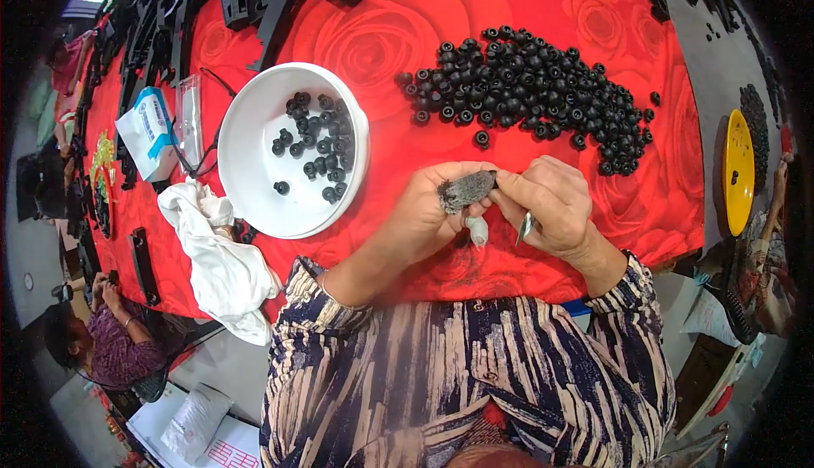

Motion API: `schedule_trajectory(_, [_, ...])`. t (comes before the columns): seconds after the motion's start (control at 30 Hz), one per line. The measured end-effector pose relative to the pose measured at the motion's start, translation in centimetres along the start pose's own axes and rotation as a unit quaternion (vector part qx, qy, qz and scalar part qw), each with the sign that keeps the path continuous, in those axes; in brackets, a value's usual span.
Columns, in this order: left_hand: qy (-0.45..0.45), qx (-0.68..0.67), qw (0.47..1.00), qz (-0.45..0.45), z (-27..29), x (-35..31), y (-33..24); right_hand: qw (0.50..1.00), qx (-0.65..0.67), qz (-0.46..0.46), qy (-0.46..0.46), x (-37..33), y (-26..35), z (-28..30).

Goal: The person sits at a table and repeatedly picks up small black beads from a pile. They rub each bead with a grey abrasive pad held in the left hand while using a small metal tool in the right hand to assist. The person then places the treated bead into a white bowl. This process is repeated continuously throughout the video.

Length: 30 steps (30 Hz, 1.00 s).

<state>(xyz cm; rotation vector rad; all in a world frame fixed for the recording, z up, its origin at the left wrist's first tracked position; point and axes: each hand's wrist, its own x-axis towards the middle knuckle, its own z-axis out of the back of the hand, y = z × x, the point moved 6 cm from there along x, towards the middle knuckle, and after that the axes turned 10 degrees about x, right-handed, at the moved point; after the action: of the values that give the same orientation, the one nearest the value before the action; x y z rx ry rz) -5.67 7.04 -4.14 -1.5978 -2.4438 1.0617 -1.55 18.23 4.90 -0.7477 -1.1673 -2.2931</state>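
Over the red rose-print tablecloth (pixel 593 205), head view: my left hand (pixel 428 214) pinches a grey knitted fabric pad (pixel 466 190) by its end; my right hand (pixel 547 201) pinches its other end, fingers also closed round a small metal blade (pixel 526 228). Best practice: keep the pad taut, blade angled away, near the white round plastic bowl (pixel 254 163) and black rubber grommet pile (pixel 526 86).

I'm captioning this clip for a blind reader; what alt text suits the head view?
Seen from above, a person's left hand pinches a small dark grey fabric-wrapped piece while the right hand touches its end and holds a slim metal tool. On the red rose-print tablecloth lie a heap of small black rubber rings and a white plastic bowl holding more.
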Motion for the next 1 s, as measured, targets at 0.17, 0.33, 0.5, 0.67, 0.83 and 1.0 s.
schedule_trajectory(0.17, [0.014, 0.085, 0.995, -0.058, -1.0, -0.7, -1.8, 0.997, 0.042, -0.063, -0.027, 0.5, -1.0, 0.9])
schedule_trajectory(0.33, [-0.134, 0.489, 0.805, -0.309, -4.7, -4.3, -8.1, 0.993, -0.065, -0.098, -0.001, -0.4, -3.1, -0.3])
schedule_trajectory(0.5, [-0.259, 0.596, 0.623, -0.434, -4.4, -7.1, -13.2, 0.979, -0.179, -0.089, 0.039, -0.4, -3.7, -1.6])
schedule_trajectory(0.67, [-0.351, 0.712, 0.502, -0.342, 0.5, -8.7, -16.2, 0.967, -0.232, -0.092, 0.050, 0.2, -3.8, -2.6])
schedule_trajectory(0.83, [-0.371, 0.801, 0.327, -0.339, 0.1, -8.1, -16.7, 0.981, -0.144, -0.130, 0.023, -0.5, -4.7, -1.7])
schedule_trajectory(1.0, [-0.292, 0.631, 0.641, -0.326, -3.1, -7.7, -13.2, 0.946, 0.212, -0.241, -0.032, -0.3, -4.4, -0.1])
